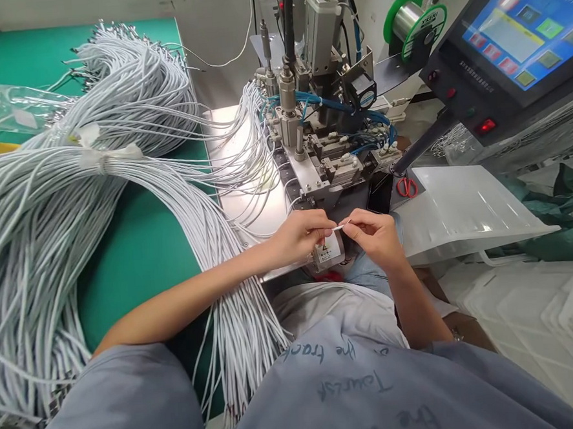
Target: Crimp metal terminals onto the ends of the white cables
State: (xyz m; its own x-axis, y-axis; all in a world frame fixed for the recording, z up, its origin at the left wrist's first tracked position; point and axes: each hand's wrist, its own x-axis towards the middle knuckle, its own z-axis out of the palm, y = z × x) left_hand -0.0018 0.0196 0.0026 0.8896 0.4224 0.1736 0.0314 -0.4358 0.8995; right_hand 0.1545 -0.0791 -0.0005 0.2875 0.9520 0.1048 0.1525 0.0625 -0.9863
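Between my two hands, in front of the machine, a short end of white cable [338, 227] shows. My left hand [311, 231] pinches this cable from the left, fingers closed. From the right, my right hand [371, 230] has its thumb and fingertips closed on the tip of the same cable; the tip itself is mostly hidden. Just beyond the hands stands a soldering-type machine [312, 154] with metal cylinders and blue air tubes. Several white cables [244, 159] run over a light metal plate [223, 124] to its left side.
Thick bundles of white cables [129, 101] lie on the green table [136, 230] at left, one tied with a white band [111, 159]. A spool of wire [408, 22] and a touchscreen [522, 32] stand at right. Red-handled scissors [406, 187] lie near a white sheet [470, 203].
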